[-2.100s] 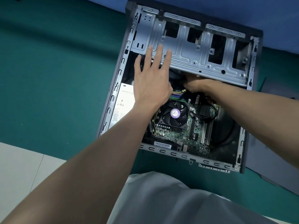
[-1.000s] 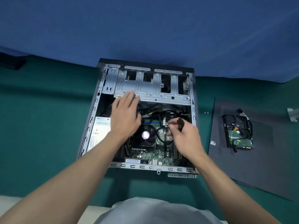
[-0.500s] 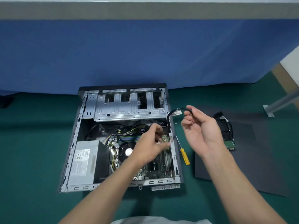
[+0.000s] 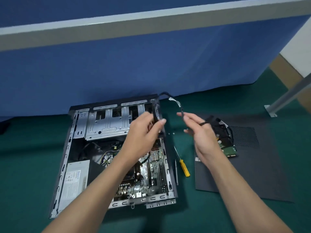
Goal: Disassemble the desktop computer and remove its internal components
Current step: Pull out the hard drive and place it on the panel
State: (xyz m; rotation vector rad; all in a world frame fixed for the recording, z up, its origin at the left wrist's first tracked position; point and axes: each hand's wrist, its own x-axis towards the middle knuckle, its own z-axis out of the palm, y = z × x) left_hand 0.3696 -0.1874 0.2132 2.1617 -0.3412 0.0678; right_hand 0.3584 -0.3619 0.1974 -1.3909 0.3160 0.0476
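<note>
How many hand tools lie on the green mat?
2: a yellow-handled screwdriver right of the case, and a slim grey tool between it and the case. Others may be hidden.

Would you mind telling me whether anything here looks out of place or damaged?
Nothing looks damaged. Two tiny loose screws lie on the green mat between the open grey metal computer case and the flat black side panel, where they could easily get lost.
</note>
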